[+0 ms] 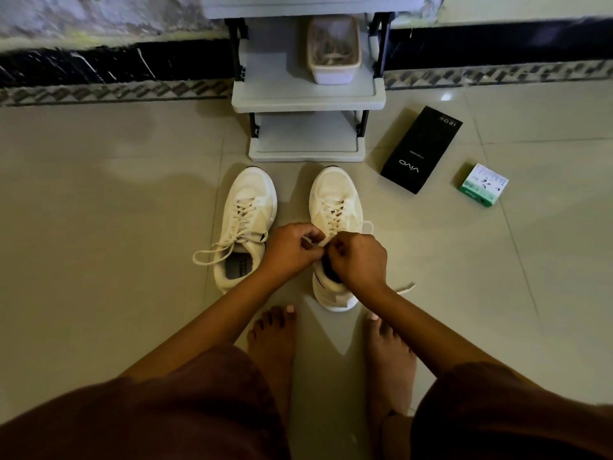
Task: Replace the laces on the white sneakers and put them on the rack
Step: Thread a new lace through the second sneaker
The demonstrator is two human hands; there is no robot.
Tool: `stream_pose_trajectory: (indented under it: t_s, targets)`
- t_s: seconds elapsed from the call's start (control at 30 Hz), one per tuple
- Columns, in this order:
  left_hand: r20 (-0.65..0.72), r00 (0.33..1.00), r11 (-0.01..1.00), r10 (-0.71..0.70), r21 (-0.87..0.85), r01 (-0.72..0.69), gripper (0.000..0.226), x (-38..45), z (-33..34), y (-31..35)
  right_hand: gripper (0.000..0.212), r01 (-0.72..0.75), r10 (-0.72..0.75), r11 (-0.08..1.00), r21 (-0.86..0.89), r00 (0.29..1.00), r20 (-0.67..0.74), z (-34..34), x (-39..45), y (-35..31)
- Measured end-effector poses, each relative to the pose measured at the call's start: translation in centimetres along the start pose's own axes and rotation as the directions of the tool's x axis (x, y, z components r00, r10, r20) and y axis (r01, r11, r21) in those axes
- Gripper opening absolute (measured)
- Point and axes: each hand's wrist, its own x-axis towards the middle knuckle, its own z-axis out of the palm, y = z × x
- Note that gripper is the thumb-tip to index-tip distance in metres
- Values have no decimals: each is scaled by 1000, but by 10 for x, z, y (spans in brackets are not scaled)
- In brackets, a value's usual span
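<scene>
Knees in dark red cloth fill the bottom edge, bare feet on the tile floor just past them. Feet sit right behind the right sneaker's heel.

Both hands over the right sneaker, at the top of its lacing. Left hand fingers curled, pinching the lace near the tongue. Right hand also curled, pinching the same lace from the other side; fingertips of both hands nearly touching. One lace end trails out on the floor to the right of that hand. A loop shows at the sneaker's right edge.

Left sneaker just beside the right one, parallel, toes toward the rack. Laced up, untied; its lace ends lie loose over the left side and onto the floor.

Rack: grey, tiered, against the wall, directly beyond the toes. Holds no sneakers. Tub on its middle shelf, contents unclear.

Right of the rack on the floor: black box, then a small green and white box well apart from the sneakers.
</scene>
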Motion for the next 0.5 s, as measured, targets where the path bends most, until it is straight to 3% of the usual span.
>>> stream_pose_trajectory:
  t_s: [0.17, 0.3, 0.4, 0.47, 0.5]
  targets:
    - [-14, 1000, 1000, -6, 9, 6, 18, 1, 0, 2, 17, -132, 135, 973, 188, 991, -1, 8, 0, -5]
    - [-12, 1000, 998, -1, -65, 0, 12, 3, -2, -2, 17, -72, 73, 983, 169, 997, 3, 5, 3, 1]
    - [-26, 999, 999, 39, -12, -40, 7, 3, 2, -1, 17, 23, -21, 997, 72, 1000, -22, -1, 7, 11]
    - [-49, 996, 997, 70, 41, -68, 6, 1, 5, 1, 36, 119, -120, 993, -14, 988, -94, -5, 6, 21]
    - [-63, 996, 997, 63, 43, -60, 6, 1, 6, 2, 53, 162, -165, 986, -48, 984, -65, -5, 5, 27]
